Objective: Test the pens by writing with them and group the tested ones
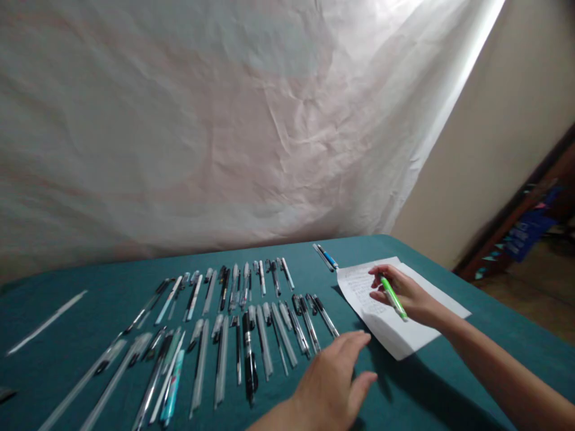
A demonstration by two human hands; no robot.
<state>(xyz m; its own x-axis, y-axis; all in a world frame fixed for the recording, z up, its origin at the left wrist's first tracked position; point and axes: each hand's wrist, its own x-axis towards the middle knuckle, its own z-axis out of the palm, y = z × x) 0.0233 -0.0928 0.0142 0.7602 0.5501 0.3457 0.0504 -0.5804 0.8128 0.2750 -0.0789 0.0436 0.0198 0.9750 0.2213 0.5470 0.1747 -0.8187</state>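
Observation:
My right hand [402, 294] is closed round a green pen [394, 297], its tip down on a white sheet of paper [404, 335] that carries faint writing. My left hand [335, 380] lies flat on the teal tablecloth [112, 299] with fingers stretched out, just right of the pen rows and left of the paper's near corner. It holds nothing. Several pens [242, 317] lie side by side in two rows across the table, mostly clear, white and black ones.
Two pens [326, 256], one blue, lie apart at the far edge near the paper's top corner. A long white stick [47, 322] lies alone at far left. A creased white cloth [224, 120] hangs behind the table. A wooden shelf [525, 209] stands at right.

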